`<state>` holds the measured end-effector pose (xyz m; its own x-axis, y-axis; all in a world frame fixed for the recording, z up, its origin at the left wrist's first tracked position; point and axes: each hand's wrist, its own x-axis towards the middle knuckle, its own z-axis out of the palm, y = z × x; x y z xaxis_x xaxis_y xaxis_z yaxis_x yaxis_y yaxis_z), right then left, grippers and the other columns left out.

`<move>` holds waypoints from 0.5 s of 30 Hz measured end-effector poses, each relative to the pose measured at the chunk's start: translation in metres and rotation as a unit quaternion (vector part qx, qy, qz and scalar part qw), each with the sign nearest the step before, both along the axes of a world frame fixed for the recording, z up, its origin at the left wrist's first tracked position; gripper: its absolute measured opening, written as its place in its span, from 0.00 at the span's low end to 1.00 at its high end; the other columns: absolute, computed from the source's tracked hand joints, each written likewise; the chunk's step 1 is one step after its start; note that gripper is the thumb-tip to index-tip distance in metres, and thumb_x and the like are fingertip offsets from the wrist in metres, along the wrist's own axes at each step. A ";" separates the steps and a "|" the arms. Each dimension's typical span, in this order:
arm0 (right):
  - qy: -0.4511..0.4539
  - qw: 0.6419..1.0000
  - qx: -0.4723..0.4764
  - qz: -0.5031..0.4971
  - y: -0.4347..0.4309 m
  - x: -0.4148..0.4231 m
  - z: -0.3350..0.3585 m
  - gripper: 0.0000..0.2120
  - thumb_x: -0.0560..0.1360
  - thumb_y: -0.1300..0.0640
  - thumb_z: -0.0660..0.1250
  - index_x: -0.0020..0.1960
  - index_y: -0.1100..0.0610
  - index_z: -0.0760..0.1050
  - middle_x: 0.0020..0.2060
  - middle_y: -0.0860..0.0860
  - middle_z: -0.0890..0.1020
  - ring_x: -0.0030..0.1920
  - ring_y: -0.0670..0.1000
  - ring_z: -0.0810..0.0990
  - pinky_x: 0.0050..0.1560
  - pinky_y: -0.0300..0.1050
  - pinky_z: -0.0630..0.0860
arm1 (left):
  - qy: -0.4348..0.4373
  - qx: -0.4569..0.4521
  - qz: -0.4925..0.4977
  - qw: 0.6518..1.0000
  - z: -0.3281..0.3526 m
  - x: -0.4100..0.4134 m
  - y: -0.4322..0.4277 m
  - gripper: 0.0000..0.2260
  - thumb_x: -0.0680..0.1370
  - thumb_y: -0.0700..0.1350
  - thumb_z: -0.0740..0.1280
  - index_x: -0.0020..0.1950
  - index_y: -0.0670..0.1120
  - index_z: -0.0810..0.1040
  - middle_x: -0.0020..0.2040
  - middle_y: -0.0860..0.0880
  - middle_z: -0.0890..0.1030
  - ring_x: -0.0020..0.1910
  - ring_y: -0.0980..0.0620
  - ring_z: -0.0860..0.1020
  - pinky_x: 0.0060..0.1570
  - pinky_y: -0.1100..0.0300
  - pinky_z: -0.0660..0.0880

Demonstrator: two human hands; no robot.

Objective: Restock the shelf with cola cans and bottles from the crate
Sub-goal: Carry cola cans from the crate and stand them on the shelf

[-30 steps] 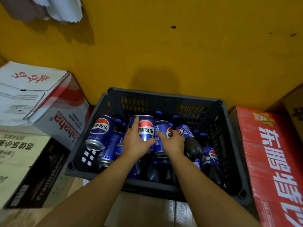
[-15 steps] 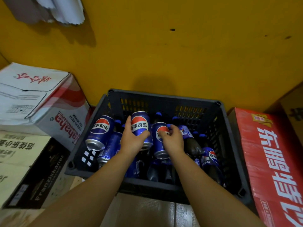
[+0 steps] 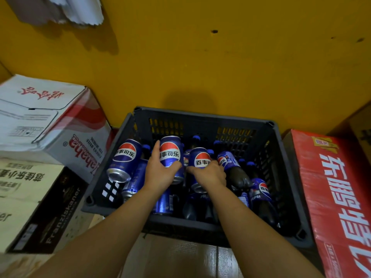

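Cola cans (image 3: 163, 203) and cola bottles (image 3: 261, 195) lie jumbled in a dark grey plastic crate (image 3: 180, 224) that stands on a wood-plank floor (image 3: 180, 261). Two bare forearms reach over the crate's near rim, side by side and slanting inward, with the wrists close together above the load.

The left hand (image 3: 160, 173) is turned palm forward and grips a blue Pepsi can (image 3: 170, 153). Its thumb is curled round the can's right side and its fingers run up the left side, so the label faces the camera. The right hand (image 3: 210, 175) is just beside it and holds a second Pepsi can (image 3: 200, 159) from above. Here the thumb points left across the can's front and the fingers wrap round its right side, and the can's silver end tilts toward the viewer.

A third can (image 3: 125, 157) leans against the crate's left wall, apart from both hands. A dark cola bottle (image 3: 234, 169) lies slanted just right of the right hand.

A Franziskaner carton (image 3: 52, 209) sits left of the crate, with a white Wahaha carton (image 3: 50, 121) stacked beyond it. A red carton (image 3: 337, 197) printed with white characters stands on the right. A mustard-yellow wall (image 3: 200, 67) rises behind the crate's slotted far side
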<state>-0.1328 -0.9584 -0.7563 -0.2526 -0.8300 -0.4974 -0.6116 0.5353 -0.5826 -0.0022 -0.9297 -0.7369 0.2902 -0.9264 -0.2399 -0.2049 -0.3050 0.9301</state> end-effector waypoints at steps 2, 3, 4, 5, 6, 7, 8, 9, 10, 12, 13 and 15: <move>-0.020 0.999 -0.015 -0.031 0.001 0.002 -0.002 0.41 0.64 0.40 0.73 0.68 0.58 0.61 0.63 0.58 0.69 0.61 0.61 0.71 0.55 0.53 0.74 | 0.017 0.007 0.017 1.000 0.002 0.000 -0.001 0.37 0.73 0.40 0.68 0.76 0.55 0.54 0.69 0.45 0.66 0.60 0.48 0.72 0.57 0.50 0.75; -0.035 0.998 -0.033 -0.043 0.002 0.004 -0.003 0.40 0.64 0.41 0.74 0.68 0.58 0.61 0.62 0.58 0.69 0.60 0.61 0.72 0.53 0.52 0.75 | 0.032 0.010 0.025 0.999 0.003 0.000 -0.001 0.36 0.73 0.39 0.68 0.76 0.55 0.54 0.69 0.45 0.67 0.61 0.46 0.72 0.58 0.47 0.75; -0.060 0.995 -0.056 -0.056 0.003 0.005 -0.002 0.39 0.64 0.43 0.74 0.66 0.58 0.61 0.60 0.58 0.71 0.57 0.60 0.74 0.50 0.51 0.75 | 0.048 0.012 0.031 0.998 0.005 0.000 -0.001 0.36 0.73 0.39 0.68 0.76 0.55 0.55 0.68 0.45 0.68 0.60 0.46 0.73 0.58 0.46 0.75; -0.090 0.990 -0.083 -0.067 0.004 0.007 0.001 0.37 0.65 0.45 0.75 0.65 0.57 0.61 0.59 0.58 0.73 0.53 0.59 0.76 0.47 0.50 0.75 | 0.066 0.013 0.037 0.997 0.008 0.000 -0.001 0.35 0.73 0.38 0.67 0.76 0.55 0.55 0.67 0.46 0.68 0.59 0.46 0.73 0.58 0.46 0.75; -0.120 0.984 -0.105 -0.076 0.006 0.008 0.007 0.35 0.66 0.47 0.75 0.64 0.57 0.60 0.57 0.58 0.75 0.49 0.58 0.77 0.45 0.48 0.74 | 0.086 0.014 0.045 0.995 0.013 -0.001 0.000 0.35 0.74 0.38 0.67 0.75 0.54 0.56 0.66 0.46 0.69 0.58 0.47 0.74 0.57 0.48 0.75; -0.142 0.979 -0.124 -0.080 0.007 0.007 0.017 0.34 0.67 0.49 0.74 0.64 0.57 0.60 0.55 0.57 0.76 0.47 0.56 0.76 0.43 0.46 0.73 | 0.104 0.017 0.054 0.993 0.019 -0.002 0.002 0.34 0.74 0.38 0.66 0.75 0.54 0.56 0.66 0.46 0.69 0.58 0.47 0.74 0.57 0.48 0.75; -0.156 0.974 -0.143 -0.082 0.008 0.007 0.028 0.34 0.67 0.50 0.74 0.65 0.56 0.60 0.55 0.57 0.76 0.46 0.55 0.76 0.43 0.45 0.72 | 0.120 0.021 0.063 0.991 0.027 -0.003 0.003 0.34 0.74 0.38 0.66 0.75 0.54 0.56 0.67 0.46 0.70 0.58 0.46 0.74 0.57 0.48 0.75; -0.162 0.970 -0.160 -0.081 0.010 0.004 0.041 0.35 0.67 0.49 0.75 0.66 0.55 0.59 0.56 0.56 0.76 0.47 0.55 0.77 0.44 0.46 0.73 | 0.136 0.029 0.072 0.988 0.037 -0.004 0.005 0.34 0.74 0.39 0.67 0.75 0.54 0.56 0.67 0.45 0.69 0.60 0.45 0.74 0.58 0.47 0.74; -0.165 0.968 -0.171 -0.077 0.012 0.002 0.056 0.38 0.66 0.48 0.75 0.68 0.52 0.58 0.57 0.55 0.75 0.49 0.55 0.77 0.46 0.47 0.74 | 0.151 0.037 0.079 0.985 0.049 -0.005 0.007 0.35 0.73 0.40 0.69 0.75 0.55 0.56 0.68 0.45 0.69 0.61 0.44 0.74 0.59 0.45 0.74; -0.172 0.966 -0.180 -0.071 0.018 -0.005 0.093 0.41 0.66 0.46 0.75 0.71 0.48 0.55 0.58 0.54 0.74 0.53 0.55 0.77 0.48 0.47 0.74 | 0.170 0.052 0.082 0.981 0.081 -0.007 0.013 0.39 0.70 0.44 0.74 0.75 0.56 0.56 0.69 0.46 0.68 0.63 0.44 0.73 0.61 0.44 0.73; -0.185 0.963 -0.181 -0.071 0.020 -0.008 0.114 0.42 0.67 0.46 0.74 0.72 0.46 0.54 0.59 0.53 0.73 0.54 0.54 0.76 0.48 0.45 0.73 | 0.174 0.056 0.081 0.980 0.100 -0.008 0.016 0.41 0.69 0.46 0.75 0.75 0.56 0.55 0.70 0.47 0.67 0.64 0.45 0.72 0.62 0.44 0.72; -0.214 0.957 -0.182 -0.069 0.024 -0.014 0.158 0.42 0.68 0.46 0.74 0.74 0.43 0.51 0.59 0.52 0.72 0.55 0.53 0.76 0.48 0.44 0.72 | 0.183 0.051 0.080 0.979 0.142 -0.008 0.019 0.44 0.67 0.45 0.77 0.75 0.57 0.54 0.70 0.48 0.67 0.64 0.46 0.72 0.62 0.45 0.73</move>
<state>-0.1463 -0.9343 -0.5980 -0.2109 -0.9413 -0.2636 -0.2128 0.3074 -0.9275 -0.0104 -0.9107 -0.5951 0.3075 -0.8414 -0.4443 0.1935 -0.4019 0.8950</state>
